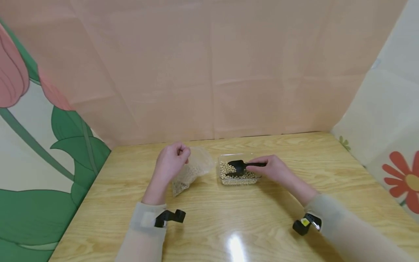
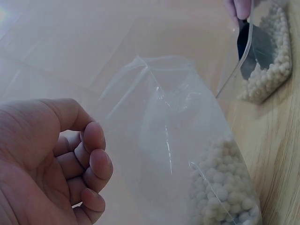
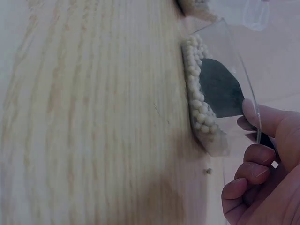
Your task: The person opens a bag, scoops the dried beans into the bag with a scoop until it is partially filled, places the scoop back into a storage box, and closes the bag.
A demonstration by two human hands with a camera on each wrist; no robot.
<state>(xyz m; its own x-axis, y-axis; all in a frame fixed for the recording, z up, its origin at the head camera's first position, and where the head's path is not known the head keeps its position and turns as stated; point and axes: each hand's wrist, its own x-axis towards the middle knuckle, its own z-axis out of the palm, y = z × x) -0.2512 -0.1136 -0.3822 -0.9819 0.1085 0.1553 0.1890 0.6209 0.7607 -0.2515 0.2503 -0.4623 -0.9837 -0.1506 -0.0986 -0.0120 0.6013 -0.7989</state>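
Note:
My right hand [image 1: 270, 167] grips the handle of a black scoop [image 1: 238, 166], whose blade lies among pale round beads in a clear rectangular container [image 1: 240, 182]. The right wrist view shows the scoop blade [image 3: 220, 89] through the clear wall, with thumb and fingers around the handle. To the left, a clear plastic bag [image 1: 194, 171] of similar beads [image 2: 222, 183] stands on the table. My left hand [image 1: 171, 160] hovers beside the bag's upper part, its fingers loosely curled. In the left wrist view the fingers [image 2: 101, 164] show no grip on the film.
Both stand on a wood-grain table [image 1: 209, 222]. A pinkish sheet [image 1: 212, 72] hangs behind it, and flower-patterned panels flank both sides. One loose bead [image 3: 209, 171] lies near the container.

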